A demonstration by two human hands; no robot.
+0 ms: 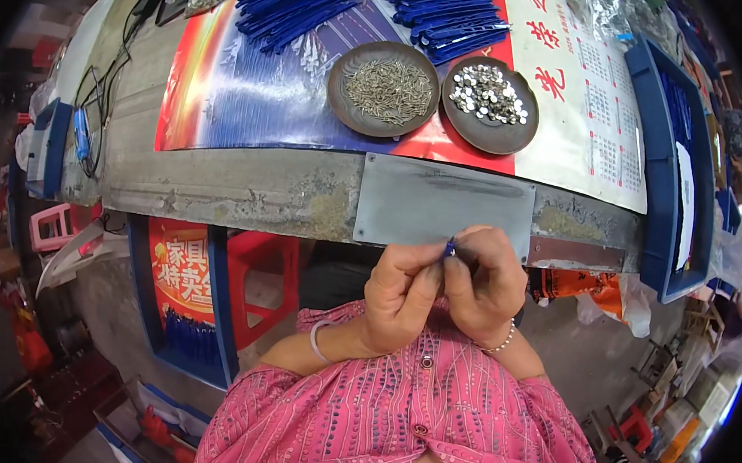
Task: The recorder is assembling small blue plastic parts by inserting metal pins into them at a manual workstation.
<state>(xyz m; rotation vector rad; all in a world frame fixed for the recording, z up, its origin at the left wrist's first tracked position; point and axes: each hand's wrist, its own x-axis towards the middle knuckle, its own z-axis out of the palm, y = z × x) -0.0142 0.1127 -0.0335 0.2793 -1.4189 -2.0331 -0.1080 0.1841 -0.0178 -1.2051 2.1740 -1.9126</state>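
Pink patterned shirt (411, 389) lies nearest; beyond it the left hand (403, 290) and right hand (488, 284) meet, the grip of each closed, pinching a small blue piece (450, 249) between them; that piece is held at the near edge of a grey metal plate (442, 202) on the table (236, 186); farther back, a brown dish (338, 102) carries thin metal pins (388, 92), and just beside it a second brown dish (491, 143) carries shiny silver discs (489, 97); bundles of blue strips (292, 7) lie beyond.
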